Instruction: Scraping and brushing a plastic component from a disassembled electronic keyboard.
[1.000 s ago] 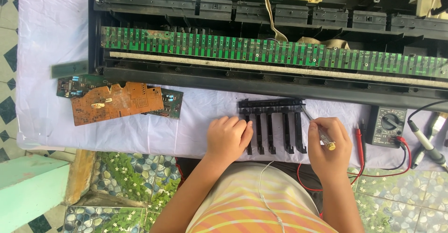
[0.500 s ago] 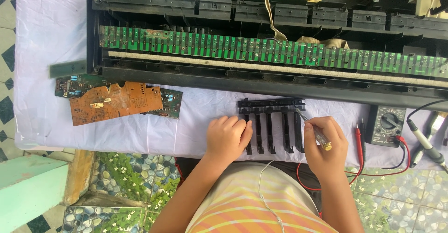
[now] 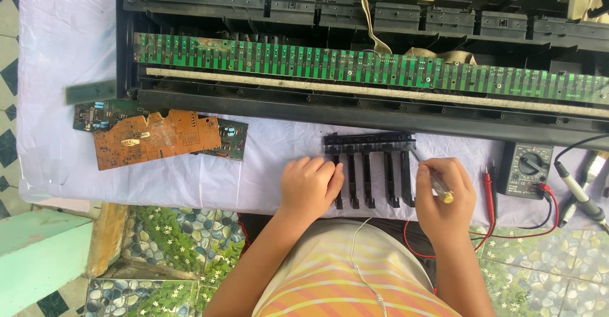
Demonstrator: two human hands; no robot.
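Black plastic, a comb of keyboard keys point(image 3: 371, 168), lying flat on the white cloth point(image 3: 190, 177) at about six o'clock of the opened keyboard chassis point(image 3: 355, 101), teeth pointing toward the body. Left hand point(image 3: 309, 184) resting palm-down at nine o'clock of the comb, fingers curled and pressed together over its leftmost tooth, seemingly pinning the piece so it cannot slide. Right hand point(image 3: 444, 196) sitting at three o'clock of the comb, fingers closed around a small screwdriver point(image 3: 434, 180) with a yellow-capped handle, shaft angling up toward the comb's upper right corner; whether the tip is actually touching the plastic, impossible to tell. Steadying with one hand and working with the other, probably, hence the close spacing.

Lying at nine o'clock, well apart: an orange circuit board point(image 3: 155, 139) overlapping a green one. Sitting at three o'clock, near the right hand: a multimeter point(image 3: 526, 168) with red probes point(image 3: 490, 187) beside it and a soldering iron point(image 3: 580, 193) further out. Running along twelve o'clock inside the chassis: a long green contact board point(image 3: 285, 60).
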